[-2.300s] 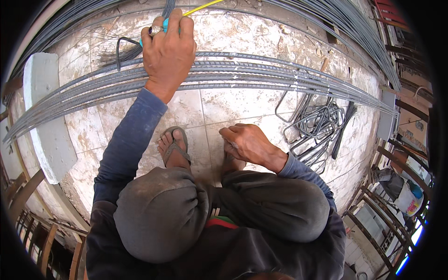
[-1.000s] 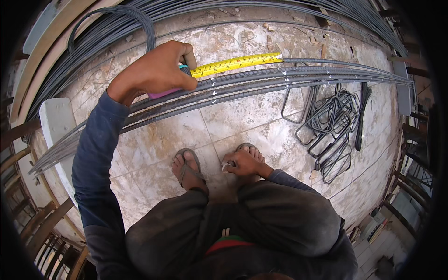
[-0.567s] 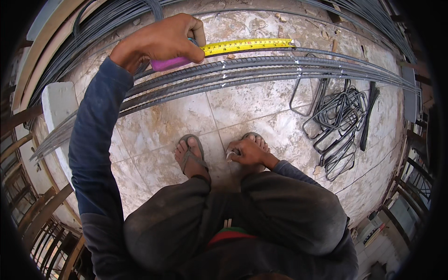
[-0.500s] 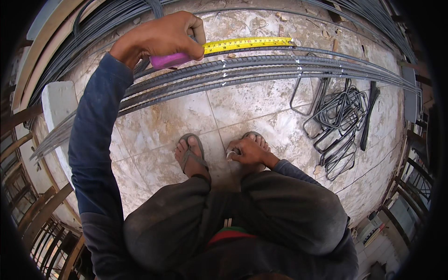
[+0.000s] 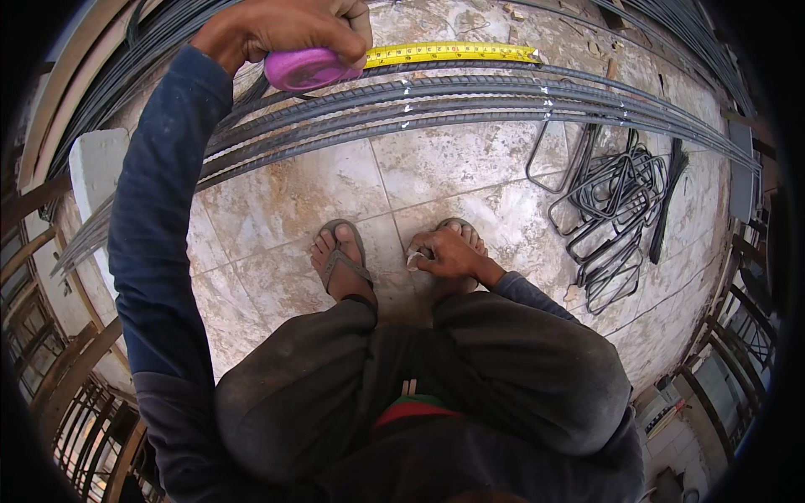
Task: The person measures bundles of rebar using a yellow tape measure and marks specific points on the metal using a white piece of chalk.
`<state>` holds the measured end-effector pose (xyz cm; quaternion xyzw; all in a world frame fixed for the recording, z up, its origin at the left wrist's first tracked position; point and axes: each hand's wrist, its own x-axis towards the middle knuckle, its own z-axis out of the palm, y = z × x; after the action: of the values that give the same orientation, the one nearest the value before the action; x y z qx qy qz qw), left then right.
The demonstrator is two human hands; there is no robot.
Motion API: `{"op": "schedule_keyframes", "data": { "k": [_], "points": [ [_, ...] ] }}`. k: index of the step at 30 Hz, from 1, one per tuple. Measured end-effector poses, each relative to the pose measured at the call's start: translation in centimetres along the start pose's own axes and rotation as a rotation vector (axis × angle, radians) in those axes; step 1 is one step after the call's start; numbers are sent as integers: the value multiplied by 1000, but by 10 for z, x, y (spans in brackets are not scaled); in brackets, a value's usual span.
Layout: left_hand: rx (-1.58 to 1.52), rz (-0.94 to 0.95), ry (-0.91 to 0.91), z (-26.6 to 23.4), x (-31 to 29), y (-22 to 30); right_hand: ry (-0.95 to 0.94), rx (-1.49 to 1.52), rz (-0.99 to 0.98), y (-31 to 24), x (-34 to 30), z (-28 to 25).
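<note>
A purple tape measure (image 5: 312,70) is gripped in my left hand (image 5: 293,32), whose fingers wrap over its case. From it the yellow blade (image 5: 453,54) stretches right, along the farthest of several ribbed steel bars (image 5: 470,87). The bars lie side by side across the far part of the floor, with white marks on them. Low beside my right foot (image 5: 459,228), my right hand (image 5: 449,254) is closed, pinching a small white piece (image 5: 412,260) that looks like chalk. Its fingers partly hide that piece.
Bent steel stirrups (image 5: 616,197) lie piled at the right beyond the bars, with a bundle of thin wire (image 5: 668,201) alongside. A pale block (image 5: 99,168) stands under the bars at the left. More long bars (image 5: 92,109) run along the far left.
My left hand and the tape measure appear higher in the view, and the purple case has tilted to show more of its flat side. My right hand stays by my right foot.
</note>
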<state>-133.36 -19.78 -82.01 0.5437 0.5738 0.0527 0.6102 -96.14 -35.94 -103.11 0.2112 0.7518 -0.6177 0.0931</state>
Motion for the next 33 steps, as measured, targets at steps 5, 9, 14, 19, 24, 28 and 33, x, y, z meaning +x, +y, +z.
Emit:
{"op": "schedule_keyframes", "data": {
  "k": [5,9,14,19,24,28,33],
  "points": [
    [15,-18,42,6,-2,5,39,28,-22,-3,-3,-1],
    [44,-6,88,6,-8,7,95,304,80,-20,-5,-17],
    [-6,23,125,7,-5,-3,254,433,-17,-71,6,-68],
    [7,6,129,6,-7,-7,415,37,-188,-150,3,-119],
    [209,206,168,7,-4,-10,473,-26,-171,-155,7,-125],
    [180,130,203,13,-13,-1,440,-52,-157,-141,4,-109],
    [272,138,135,36,-38,10,418,-155,-202,-119,5,-88]
  ]
}}
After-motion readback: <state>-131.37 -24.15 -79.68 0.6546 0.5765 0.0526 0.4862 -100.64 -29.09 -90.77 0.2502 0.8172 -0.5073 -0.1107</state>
